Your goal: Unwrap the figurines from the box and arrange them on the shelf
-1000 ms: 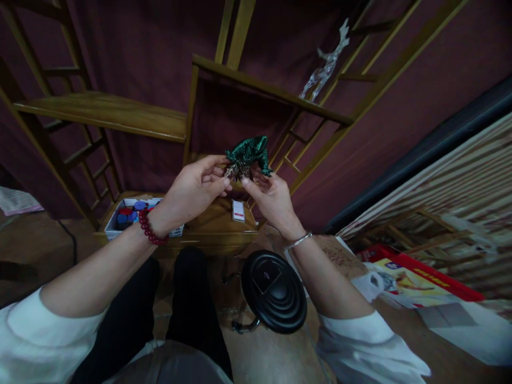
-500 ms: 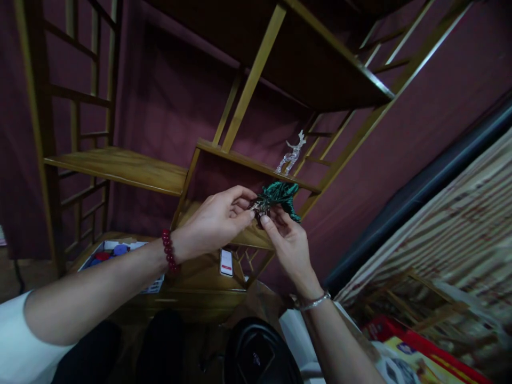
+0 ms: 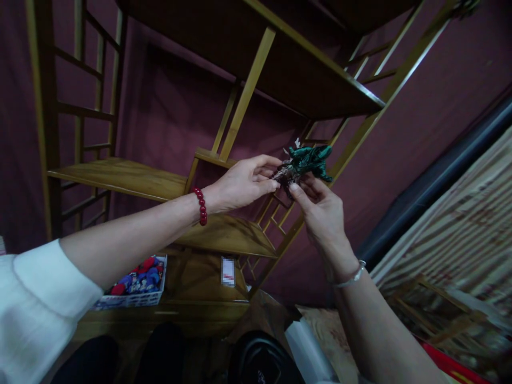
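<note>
left hand (image 3: 242, 184) and right hand (image 3: 327, 212) pinch the ornament (image 3: 303, 163) between fingers (image 3: 269, 186) — long axis sideways, green end (image 3: 320, 155) rightward.

- One small figurine (image 3: 309, 161), dark and intricate in shape.
- Glossy green makes up its larger part, ridged and spreading toward the upper right.
- Brownish, spiky detail forms its lower left part.
- It is held in the air between the fingertips of the left hand (image 3: 248, 181) and right hand (image 3: 326, 210), tilted sideways.
</note>
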`<state>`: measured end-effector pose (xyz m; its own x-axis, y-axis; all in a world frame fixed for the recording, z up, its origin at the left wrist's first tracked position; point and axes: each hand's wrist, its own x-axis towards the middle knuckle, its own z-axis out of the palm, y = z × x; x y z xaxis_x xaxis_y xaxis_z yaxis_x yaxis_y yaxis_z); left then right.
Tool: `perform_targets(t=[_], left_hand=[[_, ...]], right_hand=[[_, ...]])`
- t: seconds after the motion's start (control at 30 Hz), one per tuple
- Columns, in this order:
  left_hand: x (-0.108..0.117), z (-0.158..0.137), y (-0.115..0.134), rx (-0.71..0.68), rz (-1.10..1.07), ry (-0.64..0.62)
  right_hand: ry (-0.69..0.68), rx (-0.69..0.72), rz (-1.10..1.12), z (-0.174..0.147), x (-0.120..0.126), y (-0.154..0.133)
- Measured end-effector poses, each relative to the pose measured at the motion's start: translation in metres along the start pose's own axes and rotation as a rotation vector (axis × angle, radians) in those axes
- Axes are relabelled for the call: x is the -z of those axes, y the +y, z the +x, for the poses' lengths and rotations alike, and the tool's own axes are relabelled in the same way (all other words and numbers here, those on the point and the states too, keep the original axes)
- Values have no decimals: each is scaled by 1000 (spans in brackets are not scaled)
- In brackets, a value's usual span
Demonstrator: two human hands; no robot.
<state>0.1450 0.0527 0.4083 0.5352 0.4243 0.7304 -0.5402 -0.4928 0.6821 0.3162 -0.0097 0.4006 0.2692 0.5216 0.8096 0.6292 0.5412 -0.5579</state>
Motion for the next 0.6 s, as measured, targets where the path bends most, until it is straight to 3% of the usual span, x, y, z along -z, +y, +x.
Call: perform_targets(t=[0.27,0.6], left_hand=[[7,37,-9,61,32,92],[13,74,-23,125,303,191]], right_hand=[[-37,11,0,48,-3,22],[3,-25,-93,91,-15,55]])
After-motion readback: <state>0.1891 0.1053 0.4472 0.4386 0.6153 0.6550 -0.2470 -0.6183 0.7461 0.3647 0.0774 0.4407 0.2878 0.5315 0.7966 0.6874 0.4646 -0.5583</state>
